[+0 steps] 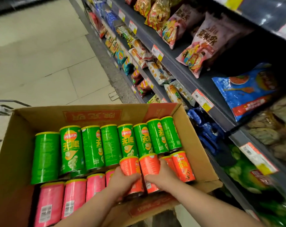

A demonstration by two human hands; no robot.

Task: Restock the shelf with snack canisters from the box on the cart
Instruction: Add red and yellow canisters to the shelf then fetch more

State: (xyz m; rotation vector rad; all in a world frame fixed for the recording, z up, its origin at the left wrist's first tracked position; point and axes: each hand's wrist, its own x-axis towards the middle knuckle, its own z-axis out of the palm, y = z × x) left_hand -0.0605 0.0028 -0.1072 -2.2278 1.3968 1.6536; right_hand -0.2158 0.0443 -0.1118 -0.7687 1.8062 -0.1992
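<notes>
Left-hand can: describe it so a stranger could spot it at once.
In the cardboard box, the near row runs from pink cans on the left to orange cans on the right. The left hand grips the can: the leftmost orange one, right beside the pink; the right hand grips its neighbour.

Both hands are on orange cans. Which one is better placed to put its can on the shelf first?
Probably the right hand: the shelf stands on its side, and its orange can lies nearer it. The left hand, holding the neighbouring can, would have to reach across.
</notes>
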